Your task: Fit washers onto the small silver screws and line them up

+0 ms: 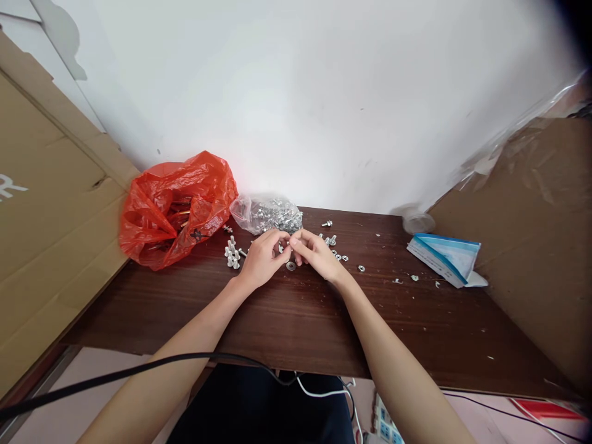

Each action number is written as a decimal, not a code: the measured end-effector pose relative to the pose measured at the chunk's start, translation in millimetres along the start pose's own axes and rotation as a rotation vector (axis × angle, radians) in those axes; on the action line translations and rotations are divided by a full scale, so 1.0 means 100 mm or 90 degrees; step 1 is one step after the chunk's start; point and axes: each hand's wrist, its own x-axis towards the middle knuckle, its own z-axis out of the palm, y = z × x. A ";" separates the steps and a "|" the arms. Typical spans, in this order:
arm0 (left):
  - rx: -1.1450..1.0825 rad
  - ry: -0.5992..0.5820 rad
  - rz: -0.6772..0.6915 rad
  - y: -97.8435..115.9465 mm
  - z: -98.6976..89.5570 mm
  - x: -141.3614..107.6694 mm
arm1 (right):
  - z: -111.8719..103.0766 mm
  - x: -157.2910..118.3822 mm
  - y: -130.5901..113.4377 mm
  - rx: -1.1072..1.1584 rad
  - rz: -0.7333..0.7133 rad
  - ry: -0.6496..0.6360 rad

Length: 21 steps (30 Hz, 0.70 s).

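Note:
My left hand [266, 256] and my right hand [317, 251] meet over the dark wooden table, fingertips pinched together around something too small to make out. A flat washer [290, 266] lies on the wood just beneath them. Left of my left hand, several bolts [232, 253] stand grouped. More bolts [330, 240] lie beyond my right hand, and several nuts [345, 258] are scattered to its right. Behind my hands rests a clear plastic bag [277, 214] full of small metal hardware.
A red plastic bag [185, 203] sits at the back left. On the right are a blue-and-white packet [446, 256] and a clear cup [417, 221]. Cardboard [55, 216] borders the table on the left, with more cardboard [531, 228] on the right. A black cable [185, 356] crosses in front.

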 end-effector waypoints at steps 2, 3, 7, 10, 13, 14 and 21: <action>0.002 0.003 -0.006 0.00 0.00 0.00 | 0.00 0.01 0.01 0.014 0.003 -0.021; 0.002 0.001 -0.006 0.00 0.00 0.00 | 0.01 0.01 0.02 0.011 -0.003 -0.022; -0.005 -0.013 0.012 0.00 0.01 -0.01 | 0.01 0.03 0.08 -0.024 -0.011 -0.003; -0.005 -0.026 0.020 0.01 0.01 -0.02 | 0.01 0.02 0.09 -0.068 0.008 0.018; 0.000 -0.021 0.017 0.01 0.01 -0.01 | 0.00 0.01 0.06 -0.093 0.000 0.046; 0.002 -0.013 0.014 0.01 0.01 -0.01 | 0.00 0.00 0.05 -0.082 -0.002 0.050; 0.001 0.017 0.004 0.01 0.01 0.01 | 0.00 0.00 0.01 -0.057 0.000 0.056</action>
